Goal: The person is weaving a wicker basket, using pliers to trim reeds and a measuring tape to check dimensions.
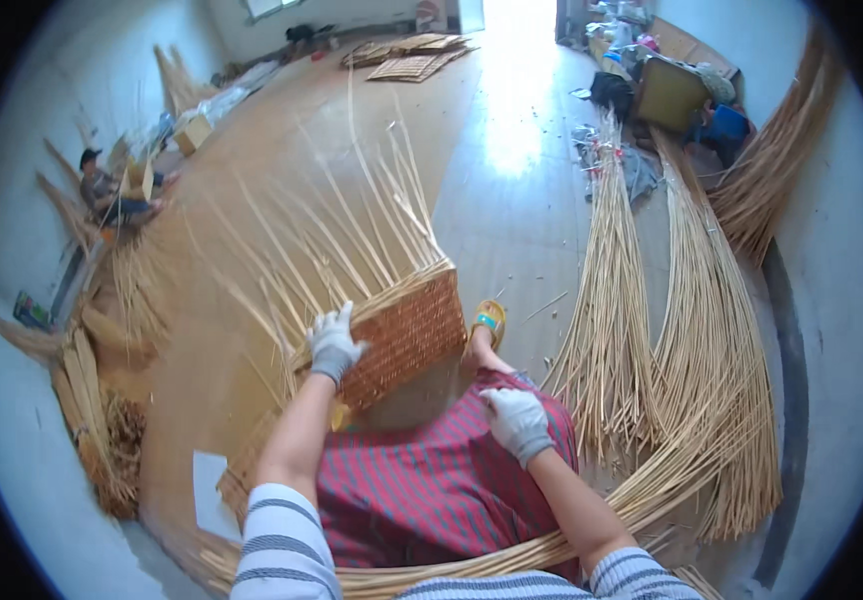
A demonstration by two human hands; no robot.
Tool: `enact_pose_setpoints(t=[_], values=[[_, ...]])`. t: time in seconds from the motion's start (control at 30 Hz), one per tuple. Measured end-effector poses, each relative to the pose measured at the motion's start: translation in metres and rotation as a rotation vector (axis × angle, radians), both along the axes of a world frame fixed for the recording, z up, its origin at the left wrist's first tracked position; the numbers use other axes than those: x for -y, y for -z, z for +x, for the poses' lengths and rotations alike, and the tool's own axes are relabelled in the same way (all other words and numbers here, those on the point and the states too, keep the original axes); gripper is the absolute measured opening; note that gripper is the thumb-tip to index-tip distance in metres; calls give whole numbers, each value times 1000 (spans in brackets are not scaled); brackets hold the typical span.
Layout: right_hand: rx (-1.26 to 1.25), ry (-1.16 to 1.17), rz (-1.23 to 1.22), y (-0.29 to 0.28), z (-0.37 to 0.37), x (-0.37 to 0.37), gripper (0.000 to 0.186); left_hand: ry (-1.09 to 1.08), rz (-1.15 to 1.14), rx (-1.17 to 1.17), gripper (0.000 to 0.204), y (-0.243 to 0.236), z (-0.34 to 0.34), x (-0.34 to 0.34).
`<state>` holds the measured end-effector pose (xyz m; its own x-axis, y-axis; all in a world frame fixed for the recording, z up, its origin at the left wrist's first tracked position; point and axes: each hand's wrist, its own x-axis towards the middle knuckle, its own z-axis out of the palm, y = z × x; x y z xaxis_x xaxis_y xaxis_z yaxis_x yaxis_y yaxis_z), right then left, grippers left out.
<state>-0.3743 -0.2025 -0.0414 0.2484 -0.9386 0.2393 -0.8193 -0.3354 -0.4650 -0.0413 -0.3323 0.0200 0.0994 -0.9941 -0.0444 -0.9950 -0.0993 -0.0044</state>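
Observation:
In front of me stands a piece of wicker weaving (407, 325), tilted, with a tight reddish-brown face. Long pale stakes (337, 240) fan out from its upper edge, away from me. My left hand (335, 343), in a white glove, grips that edge near its left end, thumb over the brown face. Over my lap is my right hand (519, 422), also gloved and apart from the weaving. Its fingers are curled closed; whatever they hold, if anything, is hidden. A red-and-grey striped cloth (432, 490) covers my legs, and a yellow slipper (491, 318) shows on my foot.
Long bundles of willow rods (697, 340) lie on the right, some curving across my lap. Finished woven panels (417, 62) lie at the back. Another person (112, 190) sits far left beside more rods. A chair (670, 95) and bags stand back right. Small offcuts dot the floor.

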Motion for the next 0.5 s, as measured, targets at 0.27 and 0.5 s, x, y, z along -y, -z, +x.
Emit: enact_pose_setpoints(t=[0.27,0.5], values=[[281,-9,179,-27,15,12,16,-18,-156,-51,60,-37,-1,8],[1352,-215,753,-116,-81,-108,26,396,-534,-360,57,-123,-20,-151]])
